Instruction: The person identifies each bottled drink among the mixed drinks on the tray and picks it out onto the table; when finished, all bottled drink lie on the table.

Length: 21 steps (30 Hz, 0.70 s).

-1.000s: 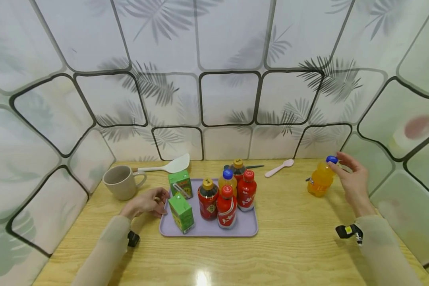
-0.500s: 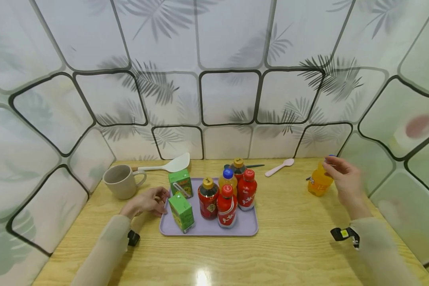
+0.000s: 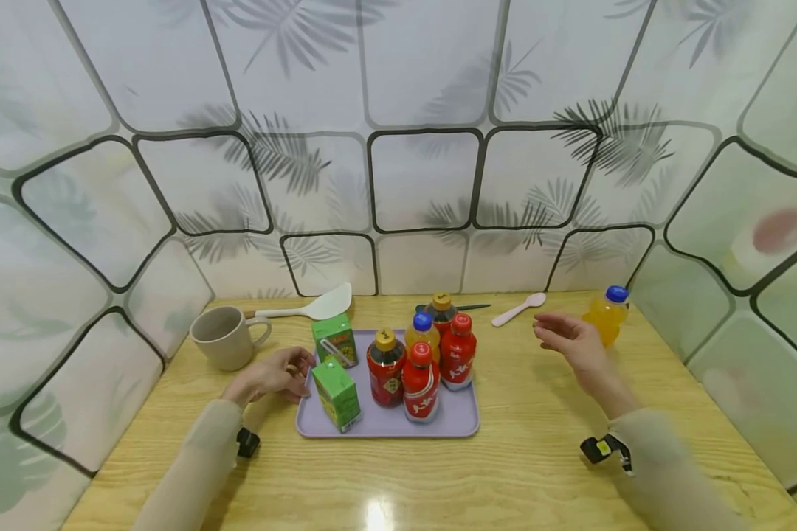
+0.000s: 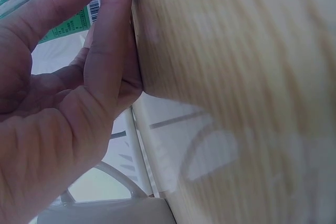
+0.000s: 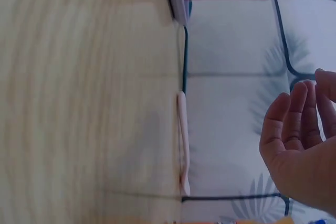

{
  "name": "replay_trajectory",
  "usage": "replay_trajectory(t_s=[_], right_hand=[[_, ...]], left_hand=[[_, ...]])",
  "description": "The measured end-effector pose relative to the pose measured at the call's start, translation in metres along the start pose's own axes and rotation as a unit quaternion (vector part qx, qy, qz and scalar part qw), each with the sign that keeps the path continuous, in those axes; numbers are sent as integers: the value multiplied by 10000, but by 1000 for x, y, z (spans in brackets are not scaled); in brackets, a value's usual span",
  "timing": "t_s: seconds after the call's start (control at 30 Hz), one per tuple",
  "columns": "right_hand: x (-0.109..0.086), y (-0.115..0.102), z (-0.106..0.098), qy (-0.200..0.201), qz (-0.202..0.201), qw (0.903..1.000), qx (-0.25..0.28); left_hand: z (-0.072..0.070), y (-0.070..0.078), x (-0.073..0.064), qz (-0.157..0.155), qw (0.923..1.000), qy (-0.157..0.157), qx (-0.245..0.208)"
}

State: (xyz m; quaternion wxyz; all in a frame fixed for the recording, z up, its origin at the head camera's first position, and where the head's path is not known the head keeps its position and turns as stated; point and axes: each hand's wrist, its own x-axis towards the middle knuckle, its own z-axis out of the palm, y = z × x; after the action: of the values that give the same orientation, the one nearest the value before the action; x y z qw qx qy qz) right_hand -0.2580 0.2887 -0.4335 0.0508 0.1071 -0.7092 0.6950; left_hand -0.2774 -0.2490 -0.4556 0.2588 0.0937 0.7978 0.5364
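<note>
My left hand is at the left edge of a lilac tray, its thumb and finger on either side of the rim; the left wrist view shows the fingers low against the table. Green drink cartons stand on the tray just beside that hand. To their right are red bottles, dark bottles with gold caps and an orange drink bottle. My right hand hovers over the table, holding nothing, with fingers loosely bent. Another orange drink bottle stands behind it, partly hidden.
A beige mug stands at the back left, near a white spatula. Along the back lie a dark thin utensil and a pink spoon. Patterned curtain walls close off the back and sides.
My right hand has let go of the orange drink bottle at the right and moved left, away from it. That bottle stays standing on the table. The left hand and tray have not moved.
</note>
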Motion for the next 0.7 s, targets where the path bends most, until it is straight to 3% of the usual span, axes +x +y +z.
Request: replay_trajectory(t_s=[0.33, 0.57, 0.7], right_hand=[[-3, 7, 40, -560, 738, 9943, -535], [-3, 6, 66, -1055, 685, 9904, -577], [-1, 4, 79, -1125, 549, 9904, -587]], left_hand=[[0, 0, 0, -27, 10000, -46, 22], [0, 2, 1, -8, 10000, -56, 28], [-1, 2, 1, -29, 10000, -67, 31]])
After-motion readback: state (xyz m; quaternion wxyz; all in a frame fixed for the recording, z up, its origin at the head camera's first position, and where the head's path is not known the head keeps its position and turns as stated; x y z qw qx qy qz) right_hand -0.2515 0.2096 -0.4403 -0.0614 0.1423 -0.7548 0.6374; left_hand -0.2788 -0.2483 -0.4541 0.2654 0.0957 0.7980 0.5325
